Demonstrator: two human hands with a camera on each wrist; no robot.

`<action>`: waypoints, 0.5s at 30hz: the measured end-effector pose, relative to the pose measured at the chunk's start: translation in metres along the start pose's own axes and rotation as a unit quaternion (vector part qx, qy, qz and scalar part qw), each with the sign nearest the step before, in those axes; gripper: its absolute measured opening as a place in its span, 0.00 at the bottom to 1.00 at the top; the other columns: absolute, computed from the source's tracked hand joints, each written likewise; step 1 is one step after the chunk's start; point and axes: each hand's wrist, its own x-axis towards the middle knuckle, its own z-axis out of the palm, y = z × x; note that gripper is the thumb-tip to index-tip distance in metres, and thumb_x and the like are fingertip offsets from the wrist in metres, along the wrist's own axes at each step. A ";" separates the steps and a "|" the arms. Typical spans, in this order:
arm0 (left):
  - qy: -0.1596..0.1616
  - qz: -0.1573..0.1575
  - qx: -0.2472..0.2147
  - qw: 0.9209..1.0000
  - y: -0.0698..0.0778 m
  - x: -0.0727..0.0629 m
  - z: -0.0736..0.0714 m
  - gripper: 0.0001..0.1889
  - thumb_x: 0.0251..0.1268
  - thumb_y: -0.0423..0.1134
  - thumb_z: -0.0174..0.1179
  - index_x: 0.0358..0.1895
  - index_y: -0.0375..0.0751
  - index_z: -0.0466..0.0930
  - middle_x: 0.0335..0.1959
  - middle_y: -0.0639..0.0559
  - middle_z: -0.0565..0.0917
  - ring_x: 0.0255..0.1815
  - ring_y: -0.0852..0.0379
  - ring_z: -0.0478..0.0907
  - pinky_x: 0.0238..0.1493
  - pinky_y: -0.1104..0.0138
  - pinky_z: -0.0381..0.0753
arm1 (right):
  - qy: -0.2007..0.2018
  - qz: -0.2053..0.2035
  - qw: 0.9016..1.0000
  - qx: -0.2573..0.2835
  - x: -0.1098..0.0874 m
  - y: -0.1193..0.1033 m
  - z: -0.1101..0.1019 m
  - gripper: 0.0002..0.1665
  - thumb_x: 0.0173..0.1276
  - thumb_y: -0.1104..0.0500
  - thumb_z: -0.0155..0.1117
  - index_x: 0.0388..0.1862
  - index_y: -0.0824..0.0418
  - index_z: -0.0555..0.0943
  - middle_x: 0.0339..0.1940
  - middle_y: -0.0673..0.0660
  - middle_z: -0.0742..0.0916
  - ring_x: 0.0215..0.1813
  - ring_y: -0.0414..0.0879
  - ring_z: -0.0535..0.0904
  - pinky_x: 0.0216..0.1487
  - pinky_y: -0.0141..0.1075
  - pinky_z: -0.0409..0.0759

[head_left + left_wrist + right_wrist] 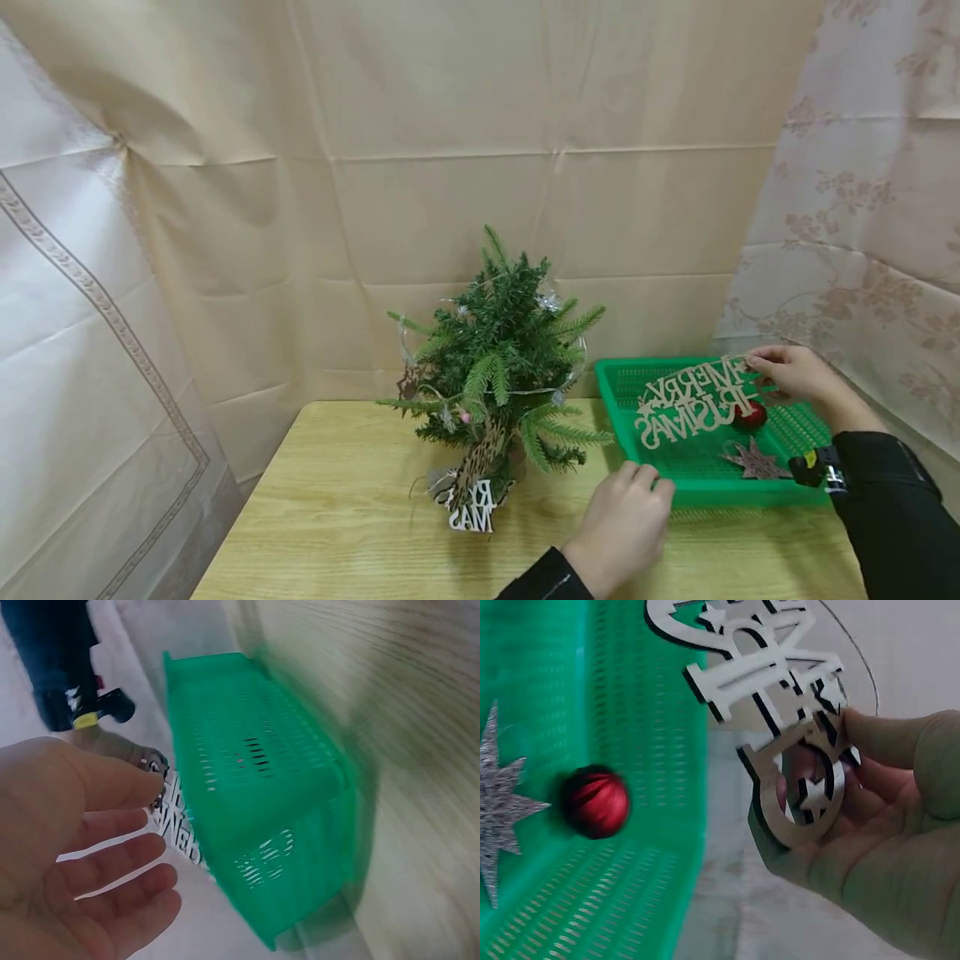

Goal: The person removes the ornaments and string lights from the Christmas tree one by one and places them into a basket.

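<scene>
My right hand [791, 372] pinches one end of a wooden "Merry Christmas" letter sign [688, 417] with cut-out letters and a thin string. It holds the sign up over the green basket [633, 492], and the lettering appears reversed in the head view. In the right wrist view, the thumb and fingers grip the sign by its end letters. My left hand [624, 521] hovers at the near left corner of the basket, fingers loosely curled around nothing. Inside the basket lie a shiny red ball ornament [596, 802] and a glittery star ornament [501, 810].
A small artificial Christmas tree [502, 358] stands left of the basket on the wooden table [330, 500]. It carries a string of lights, a brown star ornament [407, 382] and a white letter sign [472, 518] low at its base. Beige cloth [450, 108] hangs behind the table.
</scene>
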 end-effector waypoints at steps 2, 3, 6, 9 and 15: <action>-0.010 0.002 0.002 1.000 0.000 0.002 0.006 0.10 0.63 0.43 0.69 0.47 0.51 0.86 0.44 0.58 0.83 0.47 0.62 0.78 0.56 0.75 0.76 | -0.035 0.025 0.998 0.034 0.009 0.006 0.004 0.28 0.86 0.53 0.41 0.65 0.79 0.67 0.37 0.57 0.79 0.34 0.48 0.76 0.35 0.43 0.84; -0.015 0.002 0.005 1.000 0.000 0.003 0.010 0.10 0.63 0.43 0.69 0.47 0.51 0.86 0.45 0.58 0.83 0.48 0.63 0.77 0.58 0.75 0.75 | -0.052 0.039 0.997 0.049 0.013 0.009 0.006 0.26 0.86 0.54 0.41 0.64 0.77 0.68 0.35 0.56 0.78 0.33 0.48 0.75 0.35 0.43 0.82; -0.023 -0.001 0.021 1.000 0.000 0.006 0.019 0.10 0.63 0.41 0.68 0.47 0.52 0.85 0.46 0.58 0.81 0.50 0.62 0.76 0.62 0.73 0.73 | -0.095 0.072 0.989 0.093 0.022 0.020 0.013 0.19 0.86 0.56 0.40 0.56 0.70 0.73 0.29 0.53 0.73 0.28 0.47 0.68 0.33 0.42 0.75; -0.030 -0.005 0.043 0.999 0.002 0.007 0.027 0.09 0.64 0.39 0.66 0.47 0.53 0.85 0.46 0.59 0.80 0.49 0.63 0.75 0.63 0.72 0.72 | -0.113 0.102 0.981 0.122 0.025 0.032 0.016 0.17 0.86 0.59 0.38 0.48 0.65 0.75 0.26 0.52 0.70 0.25 0.45 0.63 0.31 0.41 0.70; -0.045 0.000 0.049 0.998 0.005 0.009 0.033 0.08 0.66 0.39 0.65 0.47 0.54 0.84 0.43 0.61 0.80 0.46 0.64 0.73 0.57 0.75 0.73 | -0.114 0.147 0.971 0.152 0.025 0.052 0.019 0.21 0.85 0.62 0.35 0.41 0.67 0.77 0.20 0.50 0.69 0.20 0.42 0.60 0.27 0.36 0.69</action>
